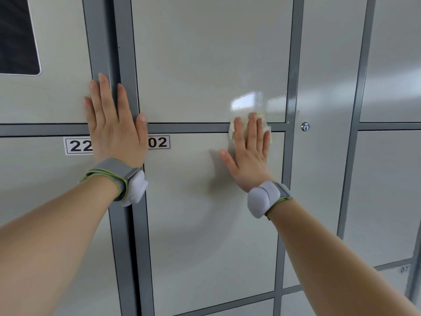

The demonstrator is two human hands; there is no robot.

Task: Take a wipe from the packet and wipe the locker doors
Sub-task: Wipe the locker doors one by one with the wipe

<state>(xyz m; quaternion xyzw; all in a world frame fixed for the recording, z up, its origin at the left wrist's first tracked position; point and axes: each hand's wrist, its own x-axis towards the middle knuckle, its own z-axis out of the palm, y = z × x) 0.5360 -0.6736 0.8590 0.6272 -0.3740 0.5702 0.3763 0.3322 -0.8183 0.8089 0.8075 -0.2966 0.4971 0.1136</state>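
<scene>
A wall of pale grey locker doors with darker grey frames fills the head view. My right hand (248, 151) lies flat on a folded white wipe (262, 118), pressing it where the upper middle door (205, 60) meets the lower middle door (205, 213) across the grey crossbar. Only the wipe's edges show around my fingers. My left hand (114, 124) rests flat with fingers spread on the vertical frame post (124, 236), holding nothing. It covers part of a number label (157, 142). The wipe packet is not in view.
A round keyhole lock (305, 127) sits on the narrow panel to the right of the wiped doors. A dark window panel (16, 35) is at the top left. More locker doors (391, 65) continue to the right. Both wrists wear grey bands.
</scene>
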